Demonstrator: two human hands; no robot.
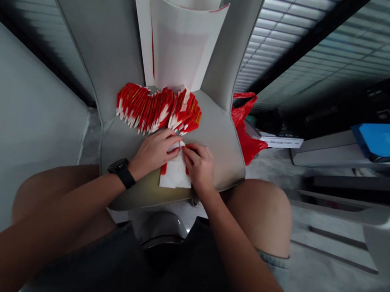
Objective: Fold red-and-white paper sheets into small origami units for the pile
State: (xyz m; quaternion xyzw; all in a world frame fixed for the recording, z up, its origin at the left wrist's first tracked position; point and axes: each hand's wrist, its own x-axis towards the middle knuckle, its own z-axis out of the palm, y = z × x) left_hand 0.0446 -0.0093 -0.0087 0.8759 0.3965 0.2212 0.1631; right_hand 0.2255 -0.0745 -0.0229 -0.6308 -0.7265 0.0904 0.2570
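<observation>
A sheet of paper (175, 178), white on top with red showing at both sides, lies near the front edge of the seat. My left hand (154, 151) is closed at its upper left edge, the fingertips pinching a narrow white fold. My right hand (199, 164) pinches the same fold from the right, its fingertips close to those of the left. Just beyond my hands stands a curved row of folded red and white paper pieces (145, 104), packed tightly side by side. A smaller bunch of folded pieces (185, 114) adjoins it on the right.
The grey padded chair (219, 135) serves as the work surface. Against its backrest leans a large white paper stack or folder (182, 48), bowed at the top. A red plastic bag (246, 130) is right of the chair. Farther right are a blue item (383, 139) and a white chair (389, 241).
</observation>
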